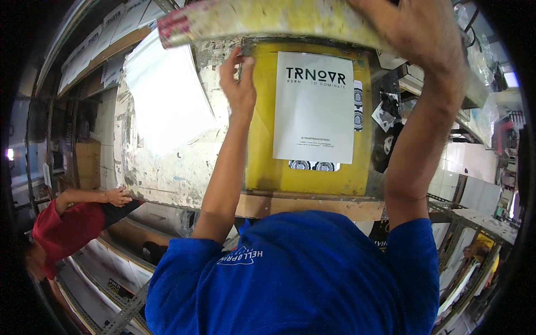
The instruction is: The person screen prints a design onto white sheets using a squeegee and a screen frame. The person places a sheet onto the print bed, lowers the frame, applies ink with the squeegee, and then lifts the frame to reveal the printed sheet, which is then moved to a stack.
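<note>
A stained, yellowish frame-like board [268,23] is raised across the far side of the work surface, smeared pink at its left end. My right hand [416,33] lies over its right end, blurred, with fingers partly past the picture's edge; its grip is unclear. Below the board's left part, my left hand [240,86] is raised with fingers apart and nothing in it, beside the yellow platen [262,176]. On this platen lies a white sheet with black print [314,111]. Round black-and-white printed labels [315,166] peek out from under its lower and right edges.
Blank white sheets [167,100] rest on the paint-spattered table [162,173] to the left. A wooden bar [312,207] runs along the near edge. Printed white sheets [92,53] fill a rack at far left. A person in red [72,218] is at lower left; metal shelving [474,223] stands right.
</note>
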